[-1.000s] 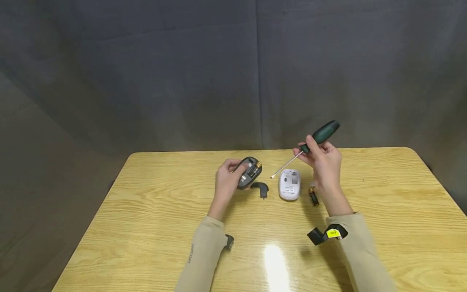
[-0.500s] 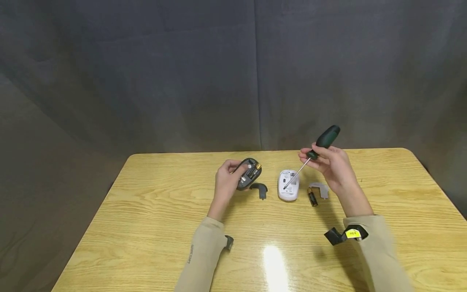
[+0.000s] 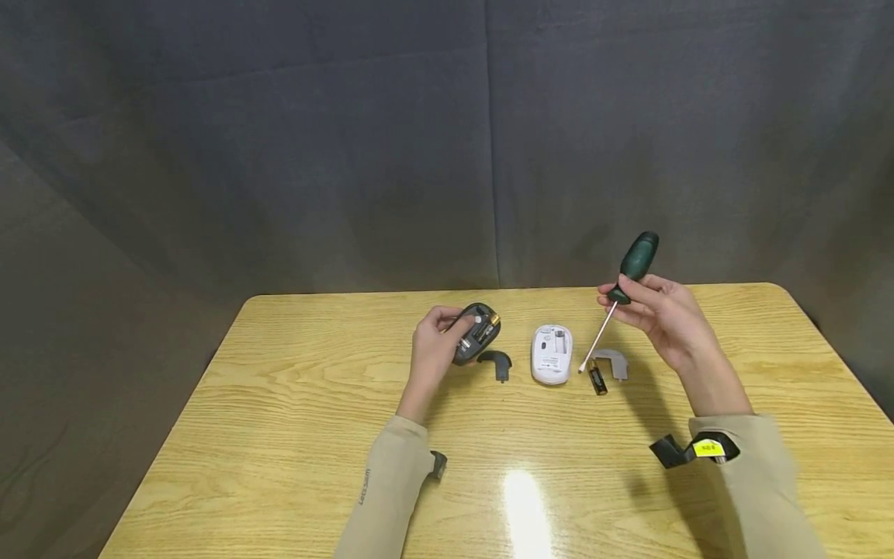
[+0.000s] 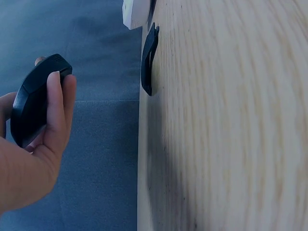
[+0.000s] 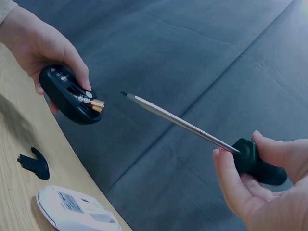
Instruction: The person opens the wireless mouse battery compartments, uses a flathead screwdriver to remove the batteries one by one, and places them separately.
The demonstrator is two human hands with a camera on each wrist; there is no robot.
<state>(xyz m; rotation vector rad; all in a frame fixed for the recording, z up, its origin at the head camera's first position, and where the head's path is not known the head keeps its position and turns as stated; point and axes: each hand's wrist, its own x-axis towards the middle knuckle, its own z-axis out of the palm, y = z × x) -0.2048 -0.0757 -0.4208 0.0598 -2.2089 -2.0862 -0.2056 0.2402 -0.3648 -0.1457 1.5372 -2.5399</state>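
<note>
My left hand [image 3: 431, 348] grips a black computer mouse [image 3: 462, 351] with its underside facing up, thumb across the underside. The battery bay is uncovered, and a gold battery end [image 3: 495, 318] sticks out past the mouse's edge. In my right hand [image 3: 673, 318] is a screwdriver [image 3: 639, 256] with a dark green handle, pinched near the collar. Its shaft slants down to the left, tip apart from the black mouse in the right wrist view. From the left wrist, the black mouse's side [image 4: 31, 103] shows between thumb and fingers.
On the wooden table [image 3: 293, 435] a white mouse [image 3: 550, 363] lies upside down, its battery slot uncovered. Left of it lies a curved black cover [image 3: 502, 368]. To the right are a loose battery [image 3: 597, 380] and a pale grey cover [image 3: 618, 365]. A dark curtain [image 3: 349, 155] hangs behind.
My right hand has moved right with the screwdriver, whose tip passed over the white mouse. The pale grey cover has come out from behind that hand. My left hand stays nearly still.
</note>
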